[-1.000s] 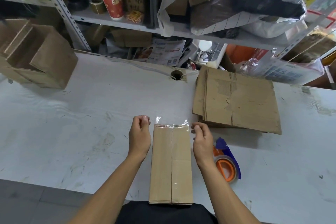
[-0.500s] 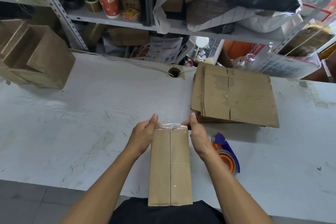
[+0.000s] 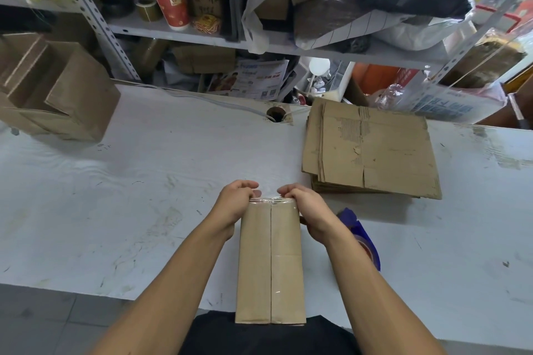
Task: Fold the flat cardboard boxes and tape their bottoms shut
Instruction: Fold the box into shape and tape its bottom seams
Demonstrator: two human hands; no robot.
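Folded cardboard box at lower centre of the frame, taped seam facing up, left hand and right hand curled over its far top edge gripping it, tape dispenser just right, flat cardboard stack at right centre, open boxes upper left on white table.

L grip: my fingers curled, pressing down at far end.
R grip: same, fingers curled.
Forearms: both stretched fwd.

Both forearms are bare to the left hand and right hand; a black garment covers the torso.
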